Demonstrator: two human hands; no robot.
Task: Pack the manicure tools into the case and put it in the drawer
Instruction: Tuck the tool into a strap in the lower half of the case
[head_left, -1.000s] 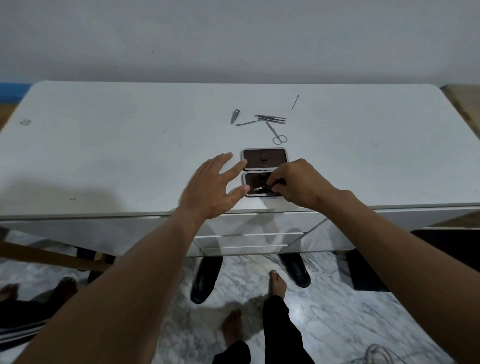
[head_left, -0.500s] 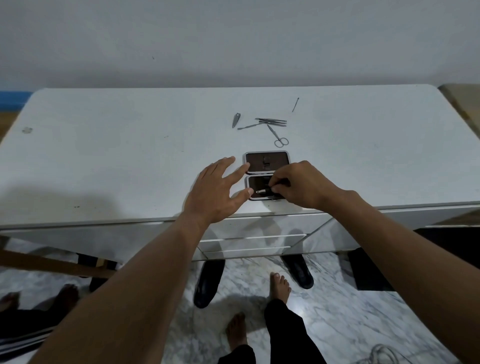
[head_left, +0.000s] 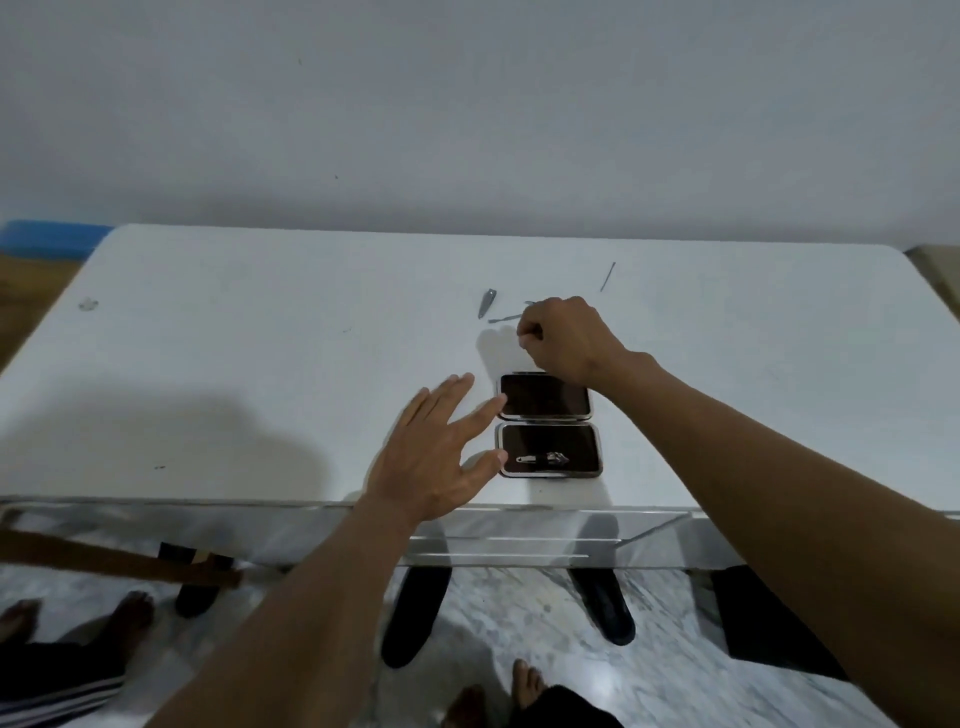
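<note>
The manicure case lies open near the front edge of the white table (head_left: 260, 364). Its far half (head_left: 545, 396) shows only dark lining; its near half (head_left: 582, 449) holds a small metal clipper (head_left: 543, 458). My left hand (head_left: 436, 457) is flat and open, its fingertips against the case's left side. My right hand (head_left: 566, 338) is beyond the case, fingers pinched together over the loose metal tools. It hides most of them, so I cannot tell whether it grips one. A pointed tool (head_left: 487, 303), a thin tool (head_left: 506, 317) and a thin stick (head_left: 608, 276) lie uncovered.
A mirrored drawer front (head_left: 498, 540) runs under the table's edge, below the case. A wall stands close behind the table. On the marble floor are my bare feet (head_left: 524, 686), another person's feet (head_left: 130, 613) at the left, and a brown bar (head_left: 104, 558).
My right hand left the clipper in the near half of the case and moved away to the loose tools further back. My left hand stayed beside the case.
</note>
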